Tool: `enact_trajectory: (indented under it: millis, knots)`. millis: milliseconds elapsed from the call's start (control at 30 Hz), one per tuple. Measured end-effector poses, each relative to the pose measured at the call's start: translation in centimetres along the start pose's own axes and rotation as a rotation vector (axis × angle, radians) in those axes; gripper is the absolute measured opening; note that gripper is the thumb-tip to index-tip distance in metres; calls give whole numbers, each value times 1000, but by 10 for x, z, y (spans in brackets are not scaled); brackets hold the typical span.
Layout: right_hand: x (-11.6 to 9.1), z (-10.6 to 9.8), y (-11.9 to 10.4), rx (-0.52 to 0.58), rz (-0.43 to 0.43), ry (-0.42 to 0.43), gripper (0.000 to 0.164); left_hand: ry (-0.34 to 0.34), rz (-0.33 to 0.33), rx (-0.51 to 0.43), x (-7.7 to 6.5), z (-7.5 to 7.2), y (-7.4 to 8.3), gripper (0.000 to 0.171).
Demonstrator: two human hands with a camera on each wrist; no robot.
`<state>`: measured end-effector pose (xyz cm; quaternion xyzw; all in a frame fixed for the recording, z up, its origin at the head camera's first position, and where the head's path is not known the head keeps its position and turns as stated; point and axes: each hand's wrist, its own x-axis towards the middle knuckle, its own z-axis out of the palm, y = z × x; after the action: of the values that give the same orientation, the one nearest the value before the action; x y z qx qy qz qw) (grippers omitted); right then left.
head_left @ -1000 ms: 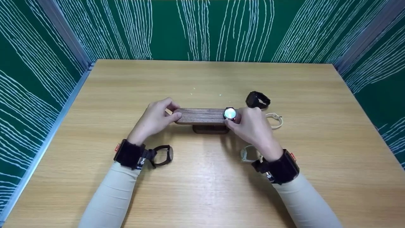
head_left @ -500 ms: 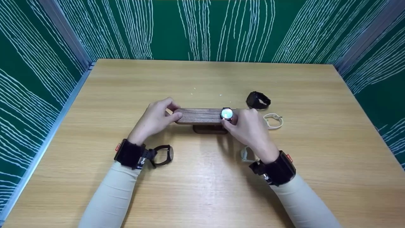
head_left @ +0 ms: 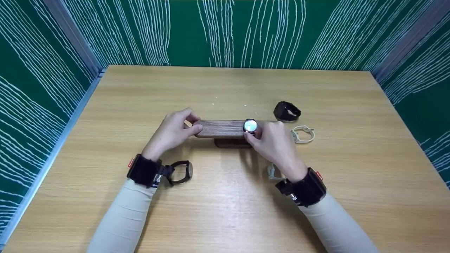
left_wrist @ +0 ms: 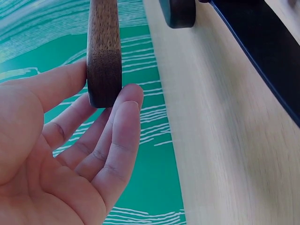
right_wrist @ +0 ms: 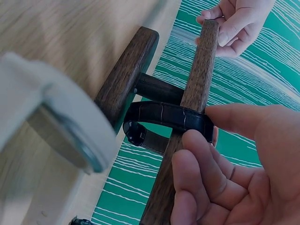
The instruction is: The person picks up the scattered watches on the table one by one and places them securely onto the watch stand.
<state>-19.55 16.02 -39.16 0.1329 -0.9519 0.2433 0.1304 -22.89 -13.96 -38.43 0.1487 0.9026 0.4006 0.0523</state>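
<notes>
A dark wooden watch stand stands mid-table, its long crossbar (head_left: 221, 129) on a short post (right_wrist: 161, 87) above a small base (head_left: 232, 143). My left hand (head_left: 174, 128) pinches the crossbar's left end between thumb and fingers; the left wrist view shows that bar end (left_wrist: 104, 56) close up. A wristwatch (head_left: 250, 125) with a bright round dial sits on the bar, right of its middle. Its black strap (right_wrist: 164, 115) loops around the wood. My right hand (head_left: 276, 144) grips this watch at the dial's edges, hiding the bar's right end in the head view.
A black watch (head_left: 282, 111) lies behind my right hand, with a cream watch (head_left: 310, 135) just nearer. Under my right wrist is a pale green watch (head_left: 271, 171), partly covered. Another dark watch (head_left: 190, 170) stands beside my left wrist. Green walls (head_left: 182, 35) edge the table.
My right hand has slid the wristwatch a little to the left along the crossbar, more slowly in the last half second. My left hand has stayed at the bar's end.
</notes>
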Motion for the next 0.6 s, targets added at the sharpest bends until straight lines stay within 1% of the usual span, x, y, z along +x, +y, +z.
enact_trajectory:
  millis: [67,300,600]
  knots:
    - [0,1,-1,-7,-2,7,44,2,0,0,0,0,0,24]
    - [-1,5,-2,-42,-50,45,41,7,22,1,0,1,0,22]
    - [-1,8,-4,-51,-68,52,39,10,11,15,0,0,-1,23]
